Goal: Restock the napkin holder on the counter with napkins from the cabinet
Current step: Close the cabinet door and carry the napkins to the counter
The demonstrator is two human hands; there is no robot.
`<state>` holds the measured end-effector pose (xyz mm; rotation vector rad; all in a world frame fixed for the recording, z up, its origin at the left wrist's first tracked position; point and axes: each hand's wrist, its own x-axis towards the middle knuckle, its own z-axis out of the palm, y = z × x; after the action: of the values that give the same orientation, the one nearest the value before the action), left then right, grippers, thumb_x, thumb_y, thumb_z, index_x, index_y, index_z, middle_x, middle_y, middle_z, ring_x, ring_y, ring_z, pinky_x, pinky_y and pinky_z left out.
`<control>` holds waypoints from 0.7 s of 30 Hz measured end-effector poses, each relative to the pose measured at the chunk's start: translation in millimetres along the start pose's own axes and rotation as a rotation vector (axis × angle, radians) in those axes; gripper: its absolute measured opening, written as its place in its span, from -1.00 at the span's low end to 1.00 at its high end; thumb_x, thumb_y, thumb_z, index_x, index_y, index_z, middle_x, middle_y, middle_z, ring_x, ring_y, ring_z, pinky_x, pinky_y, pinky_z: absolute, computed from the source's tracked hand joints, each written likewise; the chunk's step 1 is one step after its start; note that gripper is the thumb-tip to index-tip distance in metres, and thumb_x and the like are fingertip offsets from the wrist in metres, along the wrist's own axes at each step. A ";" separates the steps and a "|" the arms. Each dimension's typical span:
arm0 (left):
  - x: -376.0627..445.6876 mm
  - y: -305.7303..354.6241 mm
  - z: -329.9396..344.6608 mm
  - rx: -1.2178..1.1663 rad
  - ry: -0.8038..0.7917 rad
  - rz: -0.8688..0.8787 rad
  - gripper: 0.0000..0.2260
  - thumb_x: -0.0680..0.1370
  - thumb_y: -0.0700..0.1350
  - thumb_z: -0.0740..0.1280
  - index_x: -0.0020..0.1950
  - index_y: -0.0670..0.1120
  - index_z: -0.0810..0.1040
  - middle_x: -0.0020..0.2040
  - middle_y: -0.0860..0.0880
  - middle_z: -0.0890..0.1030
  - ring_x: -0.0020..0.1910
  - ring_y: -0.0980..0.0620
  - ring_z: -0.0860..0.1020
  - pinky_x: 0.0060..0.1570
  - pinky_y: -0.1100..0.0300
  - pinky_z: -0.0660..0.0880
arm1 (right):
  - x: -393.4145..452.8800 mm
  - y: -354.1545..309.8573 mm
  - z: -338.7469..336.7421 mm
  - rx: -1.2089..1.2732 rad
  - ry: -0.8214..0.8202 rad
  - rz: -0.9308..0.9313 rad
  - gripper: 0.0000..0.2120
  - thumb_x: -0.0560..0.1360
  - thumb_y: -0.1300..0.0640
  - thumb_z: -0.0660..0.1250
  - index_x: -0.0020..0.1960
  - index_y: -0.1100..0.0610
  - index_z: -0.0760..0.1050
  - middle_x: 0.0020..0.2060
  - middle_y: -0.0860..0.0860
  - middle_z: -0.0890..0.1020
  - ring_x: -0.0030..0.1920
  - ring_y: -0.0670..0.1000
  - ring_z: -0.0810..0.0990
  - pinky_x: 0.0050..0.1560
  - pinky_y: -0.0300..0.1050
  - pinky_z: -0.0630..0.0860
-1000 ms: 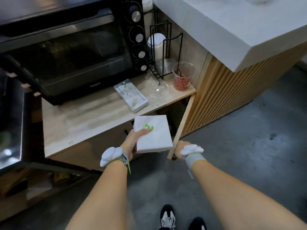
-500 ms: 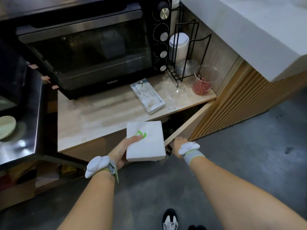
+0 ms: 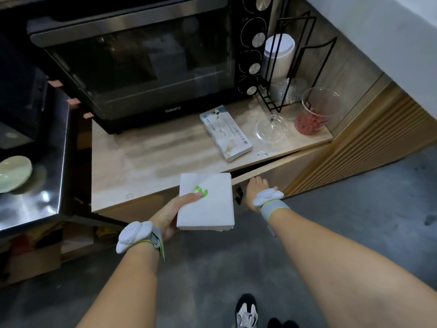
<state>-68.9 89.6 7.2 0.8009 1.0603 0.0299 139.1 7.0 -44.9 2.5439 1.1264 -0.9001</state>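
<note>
A stack of white napkins (image 3: 208,204) with a green logo sits in my left hand (image 3: 170,214), thumb on top, held just in front of the wooden shelf edge. My right hand (image 3: 256,189) presses flat against the wooden cabinet door (image 3: 279,170) beside its black handle (image 3: 238,196); the door stands only slightly ajar under the shelf. No napkin holder is in view.
A black oven (image 3: 142,62) stands on the wooden shelf (image 3: 146,162), with a glove box (image 3: 225,132), glass dish (image 3: 270,129), plastic cup of red bits (image 3: 316,110) and black wire rack (image 3: 293,67). A steel table (image 3: 35,162) with a green plate (image 3: 13,172) is at left. The grey counter (image 3: 390,31) overhangs at right.
The cabinet door has swung from wide open to nearly closed under my right hand. My left hand kept hold of the napkins, and my view moved closer to the shelf.
</note>
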 end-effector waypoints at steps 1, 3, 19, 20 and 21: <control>0.8 0.2 -1.6 0.003 0.001 -0.004 -0.42 0.20 0.06 0.54 0.17 -0.10 0.59 0.01 -0.12 0.72 -0.15 -0.05 0.70 -0.18 0.16 0.59 | 2.1 -1.9 -1.7 -0.002 0.003 -0.002 -0.61 0.55 0.15 0.15 0.35 0.20 0.28 0.33 0.11 0.35 0.36 0.10 0.31 0.32 0.11 0.28; 3.2 0.1 -5.1 0.004 0.006 -0.014 -0.38 0.18 0.05 0.55 0.20 -0.12 0.58 0.04 -0.13 0.71 -0.13 -0.05 0.70 -0.19 0.17 0.59 | 8.8 -5.2 -4.5 -0.009 0.014 -0.007 -0.63 0.56 0.13 0.15 0.34 0.19 0.29 0.32 0.11 0.36 0.35 0.09 0.31 0.30 0.09 0.28; 9.6 -11.7 0.0 -0.042 -0.016 -0.095 -0.59 0.33 -0.03 0.47 0.13 -0.14 0.59 -0.04 -0.13 0.73 -0.19 -0.03 0.71 -0.20 0.17 0.62 | 21.2 1.2 -26.8 0.200 -0.091 -0.105 -0.68 0.54 0.17 0.20 0.25 0.23 0.49 0.24 0.18 0.54 0.26 0.21 0.51 0.29 0.08 0.45; 9.6 -14.8 3.6 -0.058 -0.016 -0.103 -0.57 0.32 -0.03 0.47 0.14 -0.15 0.59 -0.03 -0.14 0.73 -0.19 -0.03 0.71 -0.19 0.17 0.62 | 20.0 2.9 -30.7 0.262 -0.123 -0.107 -0.70 0.54 0.20 0.20 0.23 0.26 0.52 0.22 0.20 0.57 0.24 0.22 0.53 0.28 0.07 0.46; 9.7 -18.6 9.7 -0.071 -0.020 -0.112 -0.56 0.32 -0.03 0.48 0.14 -0.16 0.59 -0.03 -0.14 0.73 -0.19 -0.04 0.71 -0.19 0.17 0.62 | 16.3 6.9 -34.1 0.328 -0.163 -0.094 -0.73 0.56 0.23 0.19 0.17 0.29 0.54 0.19 0.20 0.59 0.21 0.21 0.55 0.26 0.03 0.48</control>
<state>-62.7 74.4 -9.1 0.6759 1.0779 -0.0352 167.8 26.4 -28.3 2.6190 1.1369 -1.3921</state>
